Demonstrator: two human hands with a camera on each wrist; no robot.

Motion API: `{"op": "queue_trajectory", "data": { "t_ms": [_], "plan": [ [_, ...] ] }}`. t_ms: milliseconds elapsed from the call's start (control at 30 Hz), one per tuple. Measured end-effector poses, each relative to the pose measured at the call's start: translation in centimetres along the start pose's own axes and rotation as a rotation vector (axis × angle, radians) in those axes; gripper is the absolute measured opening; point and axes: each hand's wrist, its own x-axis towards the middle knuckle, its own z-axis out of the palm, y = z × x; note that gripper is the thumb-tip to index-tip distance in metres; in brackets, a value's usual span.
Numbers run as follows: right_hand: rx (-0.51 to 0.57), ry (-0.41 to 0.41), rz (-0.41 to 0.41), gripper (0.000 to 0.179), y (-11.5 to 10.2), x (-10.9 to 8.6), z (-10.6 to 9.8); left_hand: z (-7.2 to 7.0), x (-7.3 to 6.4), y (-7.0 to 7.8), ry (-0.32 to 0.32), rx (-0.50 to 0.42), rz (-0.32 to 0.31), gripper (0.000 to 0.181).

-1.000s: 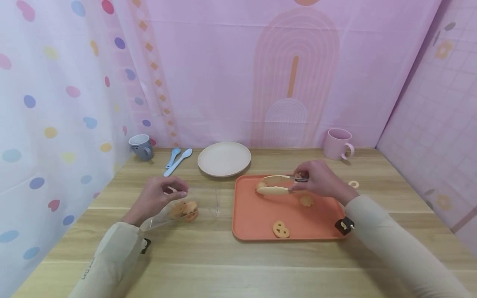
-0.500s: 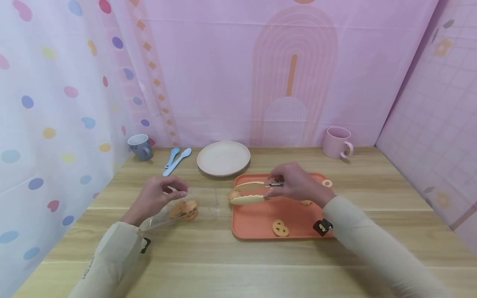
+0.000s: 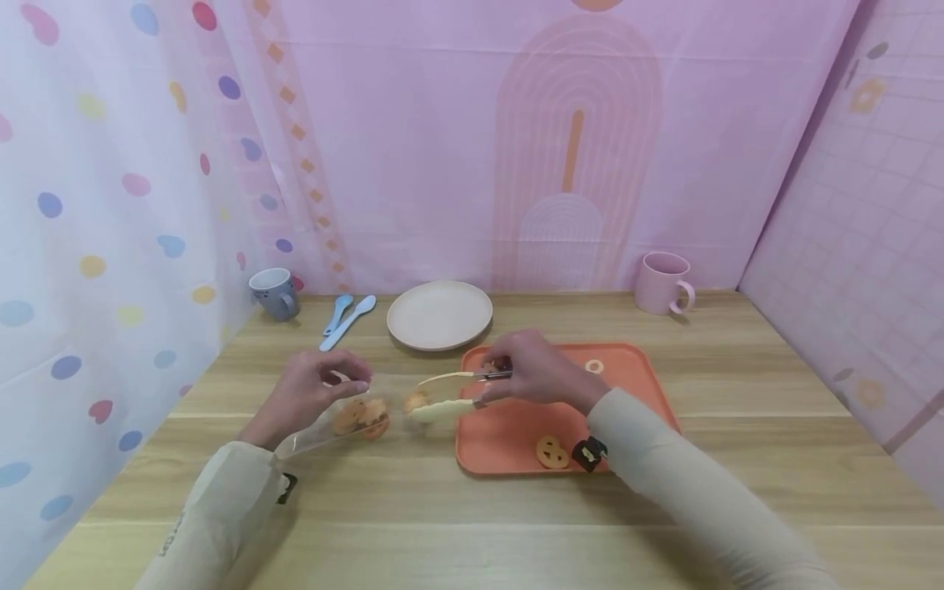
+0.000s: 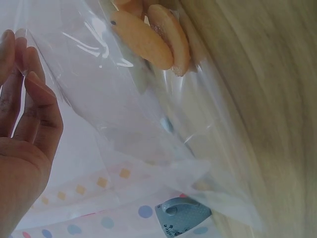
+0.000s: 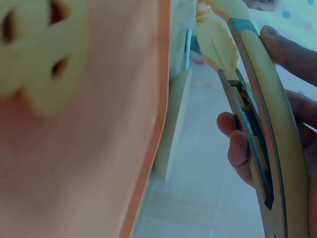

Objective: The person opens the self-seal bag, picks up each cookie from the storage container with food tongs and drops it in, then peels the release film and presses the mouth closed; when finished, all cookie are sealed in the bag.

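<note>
My left hand (image 3: 313,397) pinches the upper edge of a clear plastic bag (image 4: 114,104) between thumb and fingers. Inside the bag lie several cookies (image 3: 360,416). With my right hand (image 3: 542,370) I grip cream-tipped tongs (image 3: 446,408), thumb on one arm and fingers on the other. A small golden-brown cookie (image 3: 416,401) is caught between the tong tips, which point left at the bag's mouth. Below the right hand lies an orange tray (image 3: 501,447), bearing a pretzel-shaped cookie (image 3: 551,452) near its front edge and a ring-shaped cookie (image 3: 594,366) toward the back.
Behind the bag and tray stands a round beige plate (image 3: 439,315). Two light blue spoons (image 3: 347,324) lie left of it, beside a grey-blue mug (image 3: 275,295). A pink mug (image 3: 662,283) is at the back right. Patterned curtains close off the back and sides.
My right hand has carried the tongs and cookie leftward from over the tray to the bag's mouth. The left hand keeps its hold on the bag. The view has shifted slightly.
</note>
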Motion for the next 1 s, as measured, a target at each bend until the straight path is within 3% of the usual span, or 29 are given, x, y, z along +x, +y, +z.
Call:
{"op": "queue_trajectory", "data": {
  "t_ms": [400,1000],
  "plan": [
    [0.111,-0.008,-0.013,0.032,-0.6,2.1,2.0,0.0,-0.2,0.2,-0.019,-0.046,-0.01,0.01],
    [0.085,0.038,0.011,0.033,-0.2,2.2,2.2,0.2,0.2,-0.1,-0.014,-0.043,0.025,0.011]
  ]
}}
